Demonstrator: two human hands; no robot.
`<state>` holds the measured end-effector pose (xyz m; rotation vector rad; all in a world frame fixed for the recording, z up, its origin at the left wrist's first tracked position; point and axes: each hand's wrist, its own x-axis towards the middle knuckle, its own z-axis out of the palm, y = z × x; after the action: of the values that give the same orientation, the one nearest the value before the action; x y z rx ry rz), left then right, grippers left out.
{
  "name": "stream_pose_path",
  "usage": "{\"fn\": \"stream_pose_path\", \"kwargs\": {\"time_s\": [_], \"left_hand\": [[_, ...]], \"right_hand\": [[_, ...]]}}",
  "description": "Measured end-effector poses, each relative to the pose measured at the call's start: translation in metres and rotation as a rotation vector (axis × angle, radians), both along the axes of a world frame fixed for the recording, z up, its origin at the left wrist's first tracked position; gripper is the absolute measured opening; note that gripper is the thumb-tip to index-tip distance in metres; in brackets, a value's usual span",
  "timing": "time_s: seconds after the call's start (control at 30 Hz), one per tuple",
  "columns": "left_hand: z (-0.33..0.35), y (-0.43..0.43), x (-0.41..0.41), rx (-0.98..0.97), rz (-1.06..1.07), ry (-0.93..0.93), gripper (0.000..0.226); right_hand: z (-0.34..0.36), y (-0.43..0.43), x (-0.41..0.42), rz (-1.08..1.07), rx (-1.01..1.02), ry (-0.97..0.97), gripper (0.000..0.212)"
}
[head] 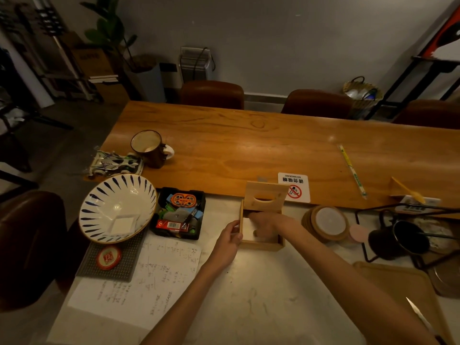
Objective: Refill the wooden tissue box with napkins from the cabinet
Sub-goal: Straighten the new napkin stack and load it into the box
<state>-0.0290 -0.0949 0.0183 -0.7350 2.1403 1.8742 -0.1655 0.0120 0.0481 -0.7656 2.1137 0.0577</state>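
The wooden tissue box [262,244] stands open on the pale counter, its hinged lid [266,195] with an oval slot raised at the back. White napkins [247,229] lie inside it. My right hand [263,225] reaches into the box and rests on the napkins, fingers bent. My left hand [227,241] holds the box's left wall, thumb at its rim. The cabinet is not in view.
A black tray of small items [180,212] and a striped bowl [117,207] sit left of the box. Round coasters [327,224] and a dark pot on a wire stand [398,239] are to the right. A handwritten sheet [149,277] lies near me.
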Motion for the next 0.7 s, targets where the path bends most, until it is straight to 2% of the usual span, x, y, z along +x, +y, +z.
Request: {"fn": "stream_pose_path", "kwargs": {"time_s": [0.07,0.27,0.37,0.47,0.57,0.63,0.7], "left_hand": [[0.0,0.0,0.0,-0.001,0.0,0.002,0.039],[0.001,0.0,0.001,-0.004,-0.004,-0.001,0.04],[0.001,0.001,0.001,-0.038,-0.003,-0.008,0.042],[0.002,0.004,0.002,-0.117,-0.023,-0.001,0.055],[0.008,0.007,0.001,-0.265,-0.145,0.074,0.058],[0.014,0.003,-0.009,-0.366,-0.264,0.041,0.054],[0.018,-0.002,-0.027,-0.417,-0.369,-0.077,0.05]], "right_hand": [[-0.004,-0.001,0.001,-0.003,-0.009,0.006,0.041],[-0.005,-0.005,0.0,-0.055,-0.015,-0.03,0.054],[-0.003,-0.01,0.005,-0.072,-0.006,-0.007,0.052],[0.006,-0.007,0.005,-0.042,-0.039,-0.001,0.047],[0.024,0.01,0.011,-0.064,-0.192,-0.007,0.061],[0.032,0.026,0.019,-0.133,-0.314,0.12,0.058],[0.034,0.042,0.023,-0.215,-0.343,0.385,0.039]]}}
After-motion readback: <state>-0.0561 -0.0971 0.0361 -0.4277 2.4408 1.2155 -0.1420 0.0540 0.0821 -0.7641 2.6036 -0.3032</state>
